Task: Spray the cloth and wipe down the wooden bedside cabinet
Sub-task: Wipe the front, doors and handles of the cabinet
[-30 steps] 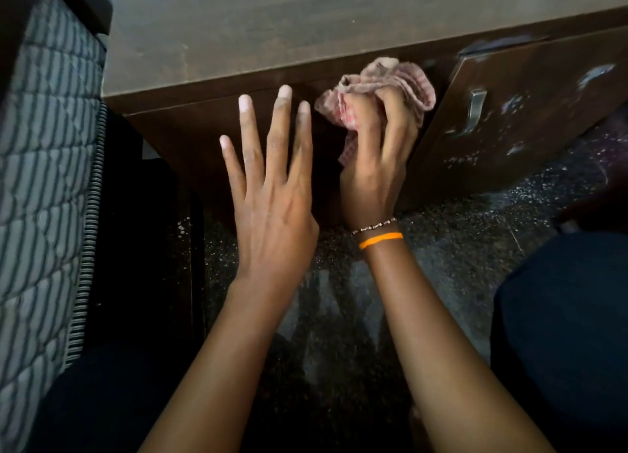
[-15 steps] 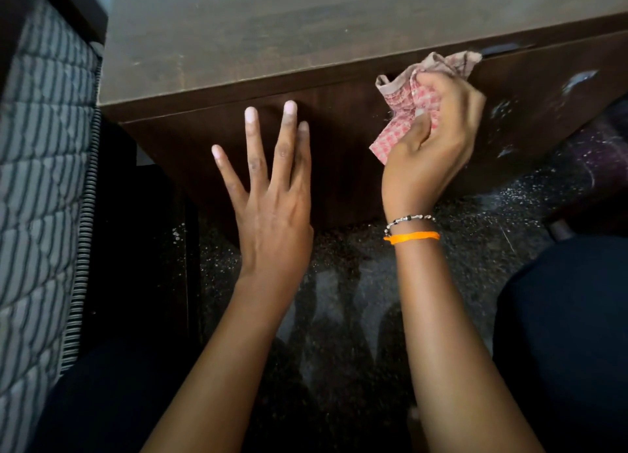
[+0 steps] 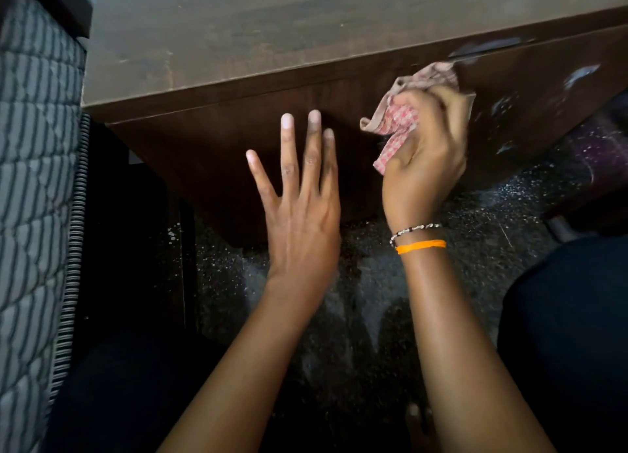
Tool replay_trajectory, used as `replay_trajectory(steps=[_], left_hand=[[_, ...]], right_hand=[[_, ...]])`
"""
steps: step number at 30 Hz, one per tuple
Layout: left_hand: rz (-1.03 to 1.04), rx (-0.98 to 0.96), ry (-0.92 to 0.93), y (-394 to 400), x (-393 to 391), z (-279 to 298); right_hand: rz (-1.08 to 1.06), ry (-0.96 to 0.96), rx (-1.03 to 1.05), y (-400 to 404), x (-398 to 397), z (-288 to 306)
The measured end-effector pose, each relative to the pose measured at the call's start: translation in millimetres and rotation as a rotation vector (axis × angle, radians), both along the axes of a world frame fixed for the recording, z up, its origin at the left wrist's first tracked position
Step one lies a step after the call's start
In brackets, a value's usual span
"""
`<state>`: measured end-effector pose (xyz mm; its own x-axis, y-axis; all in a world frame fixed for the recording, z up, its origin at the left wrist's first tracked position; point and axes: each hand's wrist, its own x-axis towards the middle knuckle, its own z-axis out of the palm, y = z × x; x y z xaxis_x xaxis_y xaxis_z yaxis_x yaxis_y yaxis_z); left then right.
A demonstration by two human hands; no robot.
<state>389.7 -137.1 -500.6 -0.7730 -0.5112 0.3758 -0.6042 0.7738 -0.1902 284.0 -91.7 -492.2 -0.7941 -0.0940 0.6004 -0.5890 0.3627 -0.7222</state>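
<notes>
Presently a red-checked cloth [image 3: 396, 126] is gripped in the right hand [image 3: 424, 167], its fingers curled round the bunched fabric; loose folds stick out above the knuckles and to the left of the thumb. Cloth and hand are pressed against the dark front of the wooden bedside cabinet [image 3: 238, 146], just under its top edge. To the right of this hand, pale smears [image 3: 577, 75] are seen on the cabinet front. On the right wrist a beaded bracelet [image 3: 416, 230] and an orange thread [image 3: 421, 246] are worn, one just below the other.

The left hand [image 3: 302, 221] is held flat with straight fingers, the little finger spread apart and the other three kept close together; nothing is held in it. Its fingertips are set against or just before the cabinet front; contact cannot be told. Left of this hand a striped quilted mattress [image 3: 34, 180] is seen. Below both hands a dark speckled floor [image 3: 373, 299] is visible.
</notes>
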Motion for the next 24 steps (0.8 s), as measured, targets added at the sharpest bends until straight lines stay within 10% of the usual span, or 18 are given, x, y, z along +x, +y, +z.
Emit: replay_trajectory(steps=[11,16,24], left_hand=[[0.022,0.071,-0.005,0,-1,4],[0.022,0.066,-0.003,-3,2,7],[0.009,0.090,0.119,-6,9,18]], right_hand=[[0.186,-0.424,0.015,24,5,-77],[0.067,-0.023,-0.230,19,27,-27],[0.116,0.432,0.111,-22,-2,-47]])
